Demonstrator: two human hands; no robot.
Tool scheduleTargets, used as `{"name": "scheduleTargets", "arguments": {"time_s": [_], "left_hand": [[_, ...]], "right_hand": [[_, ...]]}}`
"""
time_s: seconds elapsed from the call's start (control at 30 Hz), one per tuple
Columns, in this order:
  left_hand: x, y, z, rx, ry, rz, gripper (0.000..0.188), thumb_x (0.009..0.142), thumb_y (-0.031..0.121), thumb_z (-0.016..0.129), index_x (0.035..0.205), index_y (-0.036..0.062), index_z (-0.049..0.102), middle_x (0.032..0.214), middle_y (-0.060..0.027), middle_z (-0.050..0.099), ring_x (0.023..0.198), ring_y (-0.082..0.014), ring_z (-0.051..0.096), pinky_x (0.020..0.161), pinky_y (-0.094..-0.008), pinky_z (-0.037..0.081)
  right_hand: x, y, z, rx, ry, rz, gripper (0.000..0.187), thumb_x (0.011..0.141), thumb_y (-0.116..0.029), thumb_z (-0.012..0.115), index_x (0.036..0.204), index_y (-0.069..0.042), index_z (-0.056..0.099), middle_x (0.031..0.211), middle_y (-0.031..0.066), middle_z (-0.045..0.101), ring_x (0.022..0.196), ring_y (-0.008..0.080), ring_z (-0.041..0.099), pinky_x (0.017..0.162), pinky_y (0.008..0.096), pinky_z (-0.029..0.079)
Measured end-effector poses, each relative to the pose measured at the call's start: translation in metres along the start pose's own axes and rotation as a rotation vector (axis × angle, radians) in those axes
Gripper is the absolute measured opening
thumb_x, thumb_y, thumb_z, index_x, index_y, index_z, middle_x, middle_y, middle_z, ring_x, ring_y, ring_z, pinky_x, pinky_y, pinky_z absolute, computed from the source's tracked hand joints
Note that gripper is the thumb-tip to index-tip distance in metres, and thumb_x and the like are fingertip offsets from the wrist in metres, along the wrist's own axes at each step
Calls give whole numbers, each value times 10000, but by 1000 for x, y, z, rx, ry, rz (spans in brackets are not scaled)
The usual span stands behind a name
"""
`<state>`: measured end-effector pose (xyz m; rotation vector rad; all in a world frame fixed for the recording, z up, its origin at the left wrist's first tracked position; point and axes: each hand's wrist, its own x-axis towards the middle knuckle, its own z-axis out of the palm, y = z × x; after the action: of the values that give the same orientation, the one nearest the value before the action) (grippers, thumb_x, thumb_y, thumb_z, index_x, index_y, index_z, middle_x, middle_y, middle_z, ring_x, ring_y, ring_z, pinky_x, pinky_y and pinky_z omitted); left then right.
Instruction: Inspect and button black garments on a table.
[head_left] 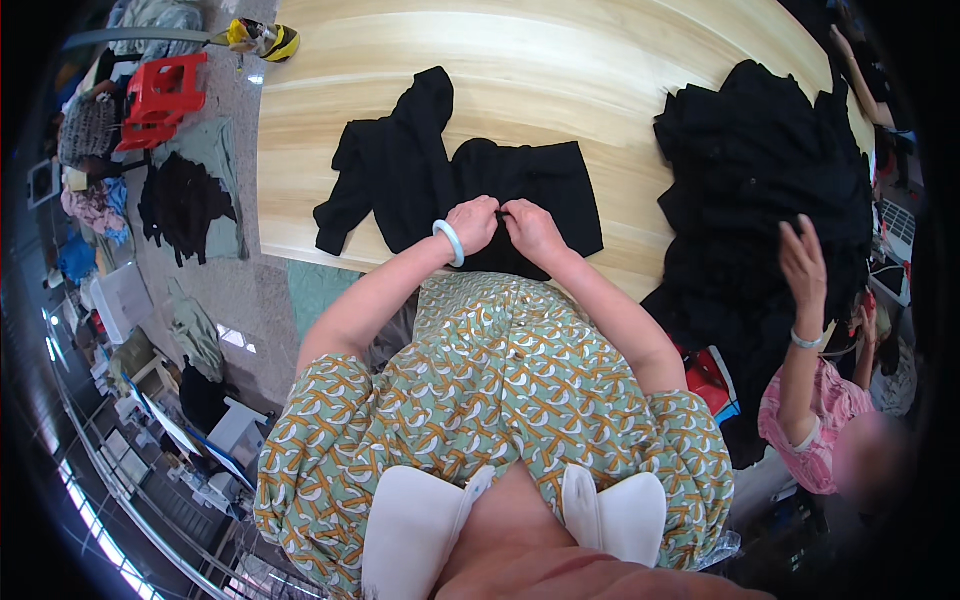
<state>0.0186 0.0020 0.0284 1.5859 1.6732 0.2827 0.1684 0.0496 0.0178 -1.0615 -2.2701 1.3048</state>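
Black garment (pixel 540 180), one, lying on the pale wood-grain table (pixel 560 60) near its front edge, directly before the wearer; a sleeve-like length reaches up and another part spreads left, while a flatter panel lies to the right. Left hand (pixel 470 222), closed, its fingertips pinching a small bit of the black cloth; a pale bracelet (pixel 449 243) circles the wrist. Right hand (pixel 533 228), likewise closed, thumb and fingers pinching the same small bit, its tips just beside those of the left. Wearer's top (pixel 510 370), green ground with an ochre-and-white pattern, and a broad white collar (pixel 415 530). Pile of black garments (pixel 760 170), heaped on the table to the right, well apart from the piece in hand. Co-worker's hand (pixel 804 262), open, fingers spread, over or against the pile (contact cannot be told), with a band at the wrist; pink top (pixel 800 420) below it. Red-and-blue packet (pixel 708 385), beside the wearer's right arm, with pale marks too small to read. Yellow-and-black object (pixel 262 40), at the table's far left corner, its markings too blurred to make out. Red stool (pixel 165 95), on the floor to the left. Dark cloth (pixel 190 205), nearby, lying over greenish fabric.
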Motion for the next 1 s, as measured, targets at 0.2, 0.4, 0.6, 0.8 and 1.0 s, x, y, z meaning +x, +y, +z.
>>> {"name": "scheduleTargets", "arguments": {"time_s": [0.2,0.4,0.6,0.8,1.0], "left_hand": [[-3,-10,-20,-243,-131,11,142,794,120,518,857,-1,557,793,-183,578,776,-338,565,675,-373,454],[-1,-35,4,-7,-119,-153,206,792,207,544,855,13,578,782,-166,593,769,-330,569,681,-383,462],[29,6,14,246,67,-135,305,720,319,638,798,34,564,833,-139,556,799,-311,572,704,-390,473],[43,-12,44,347,23,-152,181,738,208,602,820,48,586,861,-142,572,819,-299,583,704,-389,482],[40,-12,33,-19,126,-151,188,752,188,593,829,18,602,713,-106,607,669,-250,602,620,-356,479]], "right_hand": [[11,-9,-21,-1,-218,77,154,738,-149,601,831,-33,562,782,139,601,742,316,582,643,392,466],[-9,19,-17,-175,-326,141,160,718,-172,616,814,-45,608,779,129,604,746,306,586,659,404,467],[-16,21,-11,-158,-264,125,120,721,-108,580,809,-36,617,758,142,589,732,314,580,670,406,470],[-20,27,-1,-114,-174,108,126,708,-29,516,801,-30,602,761,160,580,738,324,575,676,406,468],[-7,19,-12,60,-52,190,114,699,-24,530,796,-23,590,786,160,585,734,315,576,669,391,467]]}}
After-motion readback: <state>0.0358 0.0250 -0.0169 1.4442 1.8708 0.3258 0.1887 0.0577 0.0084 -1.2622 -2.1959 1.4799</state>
